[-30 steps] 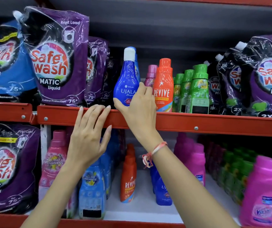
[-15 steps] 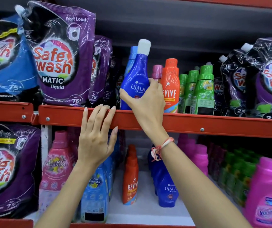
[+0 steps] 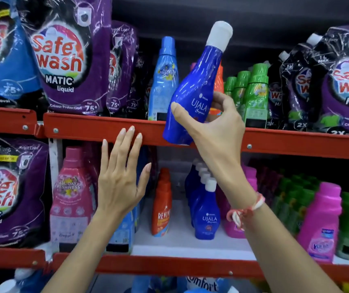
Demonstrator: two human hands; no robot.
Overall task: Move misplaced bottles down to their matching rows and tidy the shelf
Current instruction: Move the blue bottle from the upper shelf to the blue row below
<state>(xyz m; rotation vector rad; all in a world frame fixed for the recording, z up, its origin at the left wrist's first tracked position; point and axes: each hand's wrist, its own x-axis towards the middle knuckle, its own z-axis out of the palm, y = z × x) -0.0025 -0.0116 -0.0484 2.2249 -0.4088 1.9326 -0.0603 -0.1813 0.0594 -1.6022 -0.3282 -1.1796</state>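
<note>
Right hand (image 3: 215, 127) clamped around the lower body of a dark blue plastic Ujala bottle with a white cap (image 3: 192, 92): thumb on the bottle's left flank, fingers (image 3: 222, 98) curled round its right side. The bottle is tilted, cap leaning up and to the right, its base in front of the red metal edge of the upper shelf (image 3: 97, 127) and clear of the shelf board. A red-and-white thread band (image 3: 247, 210) circles the right wrist.

Left hand (image 3: 120, 180) flat and spread, holding nothing, palm toward the shelving; its fingertips (image 3: 130, 132) overlap the red edge just left of the held bottle, though contact cannot be confirmed.

Behind the right hand, on the upper shelf: a light blue slim plastic bottle (image 3: 163, 81) standing upright to the left of the held bottle, an orange bottle (image 3: 219, 81) largely hidden behind it, and a row of green plastic bottles (image 3: 251, 92) to the right. Purple Safe Wash refill pouches (image 3: 63, 60) stand above the left hand.

Below the right wrist, on the lower shelf (image 3: 182, 240): a row of matching dark blue Ujala bottles with white caps (image 3: 206, 210) running front to back, an orange Revive bottle (image 3: 162, 204) beside it toward the left hand, and pink bottles (image 3: 321, 220) to the right.
</note>
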